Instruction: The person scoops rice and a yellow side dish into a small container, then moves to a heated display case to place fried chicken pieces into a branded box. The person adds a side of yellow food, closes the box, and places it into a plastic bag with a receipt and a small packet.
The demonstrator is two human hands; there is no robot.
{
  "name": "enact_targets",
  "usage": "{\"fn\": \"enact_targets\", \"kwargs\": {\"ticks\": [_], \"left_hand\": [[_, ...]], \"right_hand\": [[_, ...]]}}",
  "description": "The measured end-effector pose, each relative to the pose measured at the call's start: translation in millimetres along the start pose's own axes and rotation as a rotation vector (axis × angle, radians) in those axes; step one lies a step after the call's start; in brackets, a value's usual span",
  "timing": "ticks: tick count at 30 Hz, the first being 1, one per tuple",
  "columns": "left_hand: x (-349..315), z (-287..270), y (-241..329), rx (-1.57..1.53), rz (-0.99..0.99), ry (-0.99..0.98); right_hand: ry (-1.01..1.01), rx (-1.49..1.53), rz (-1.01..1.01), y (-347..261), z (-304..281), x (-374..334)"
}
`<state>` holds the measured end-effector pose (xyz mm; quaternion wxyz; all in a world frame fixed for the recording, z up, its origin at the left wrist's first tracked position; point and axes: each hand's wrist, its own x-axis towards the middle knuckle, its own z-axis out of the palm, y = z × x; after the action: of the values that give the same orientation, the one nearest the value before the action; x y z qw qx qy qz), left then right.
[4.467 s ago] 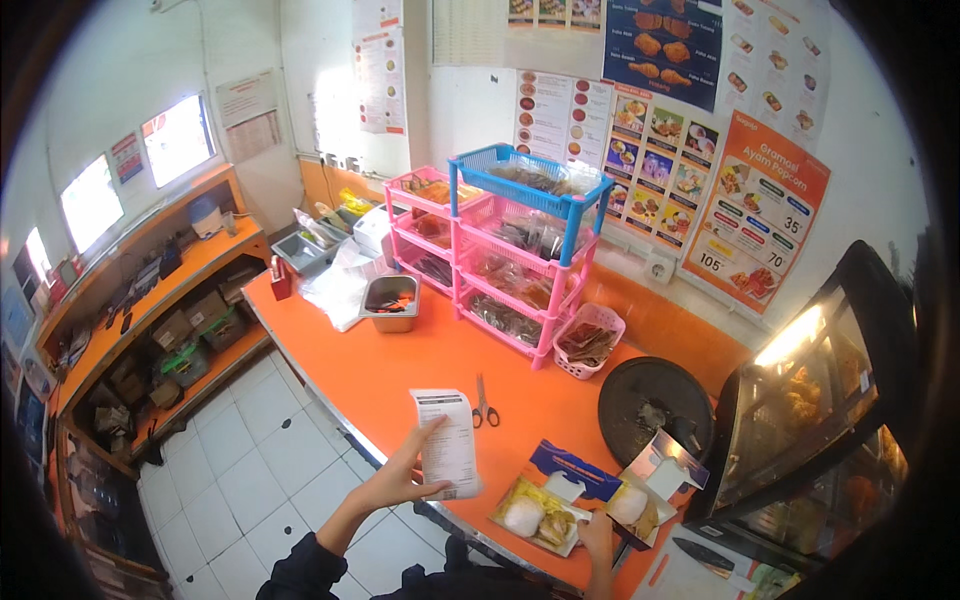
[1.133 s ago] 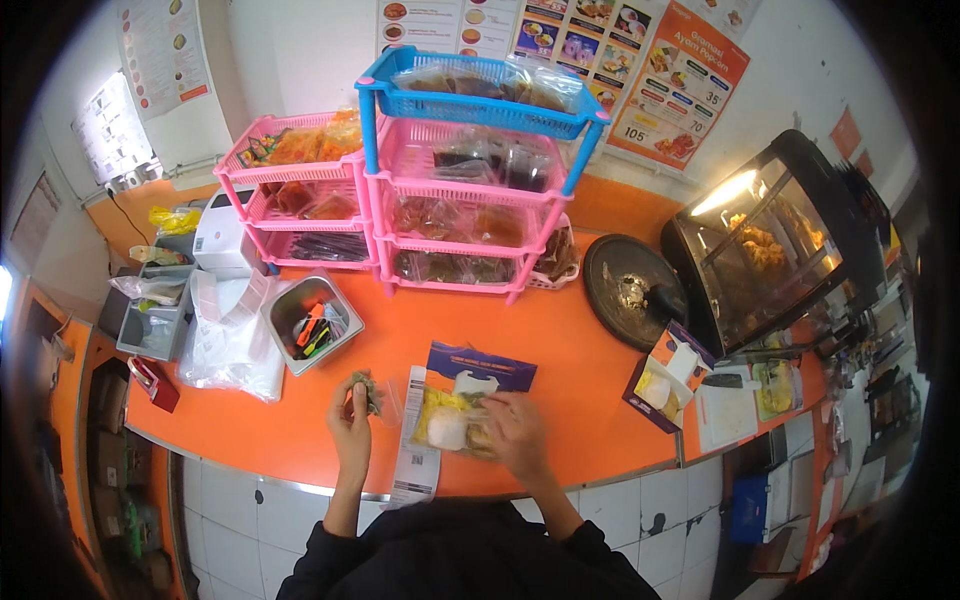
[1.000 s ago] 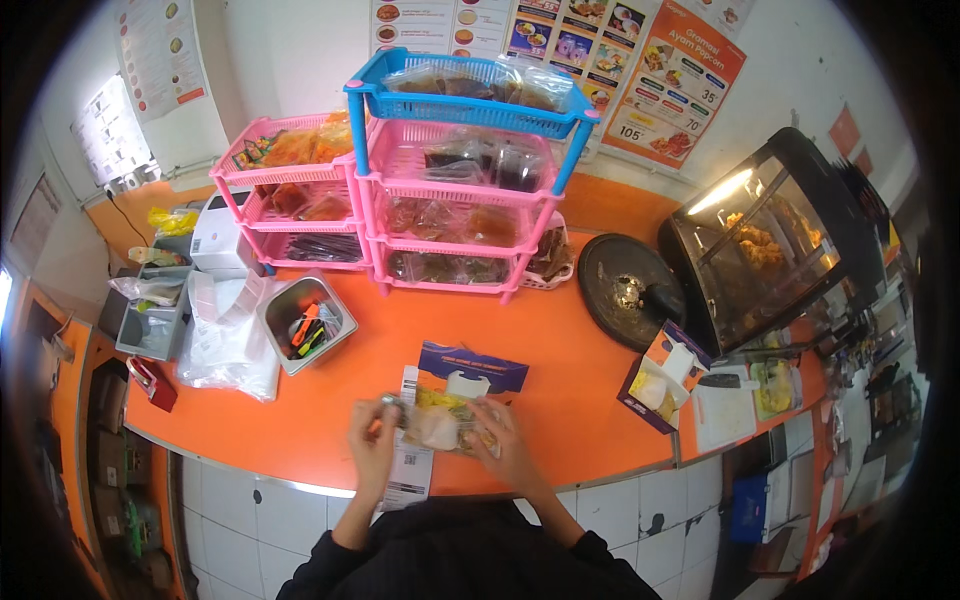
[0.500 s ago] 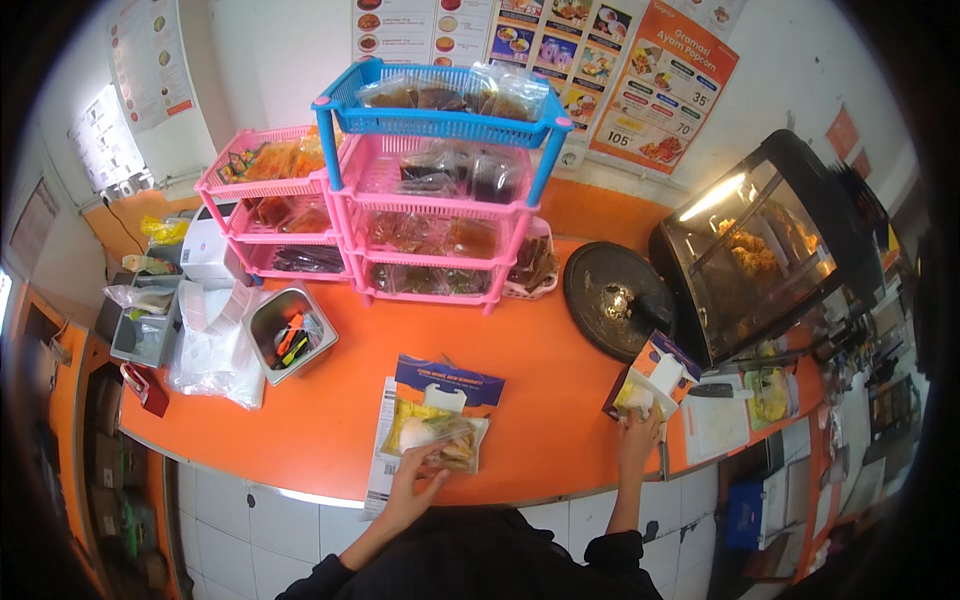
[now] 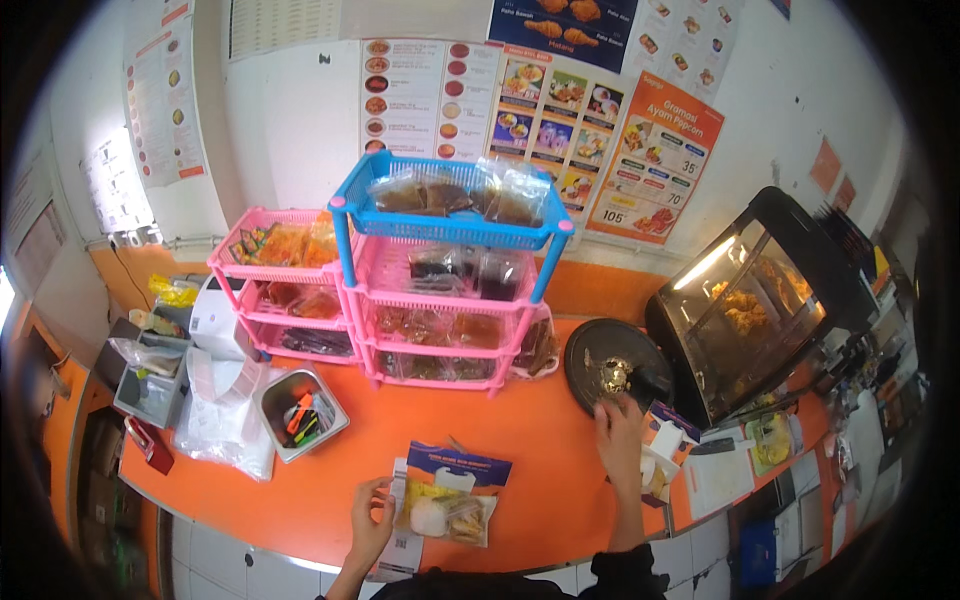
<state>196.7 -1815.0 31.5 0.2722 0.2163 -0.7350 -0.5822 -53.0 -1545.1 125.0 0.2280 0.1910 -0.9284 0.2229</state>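
Observation:
My left hand point(image 5: 371, 522) is beside the left edge of a clear food pack point(image 5: 448, 515) with a blue-and-orange printed card. Its fingers are bent and apart, with nothing seen in them. Inside the pack are a white rounded lump, something yellow and light brown pieces. A white paper slip point(image 5: 400, 558) sticks out from under it. My right hand point(image 5: 620, 440) is over the near rim of a black round shallow dish point(image 5: 590, 350), fingers stretched forward, holding nothing I can see. Right beside that wrist stands a printed box point(image 5: 668, 436) in blue, white and orange.
Pink and blue stacked racks point(image 5: 450, 235) with bagged sauces stand at the back. On the left are a metal tub point(image 5: 335, 440) of small coloured things, a plastic bag point(image 5: 235, 440) and a red stapler-like object point(image 5: 148, 447). A lit glass food warmer point(image 5: 750, 300) stands at right.
My left hand has let go of the food pack and drawn back to its left. My right hand has left the printed box and reached to the black dish. The view has tilted up.

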Motion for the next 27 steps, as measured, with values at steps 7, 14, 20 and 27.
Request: {"fn": "enact_targets", "kwargs": {"ticks": [7, 14, 20, 27], "left_hand": [[53, -4, 40, 0.127, 0.263, 0.021], [48, -14, 6, -0.046, 0.149, 0.097], [34, -35, -17, -0.131, -0.041, 0.129], [56, -21, 79, -0.090, 0.293, 0.056]], "right_hand": [[0.388, 0.332, -0.515, -170, -43, 224], [0.012, -0.179, -0.366, -183, -5, 315], [-0.080, 0.369, -0.521, -159, -18, 328], [-0.179, 0.497, -0.638, -191, -138, 210]]}}
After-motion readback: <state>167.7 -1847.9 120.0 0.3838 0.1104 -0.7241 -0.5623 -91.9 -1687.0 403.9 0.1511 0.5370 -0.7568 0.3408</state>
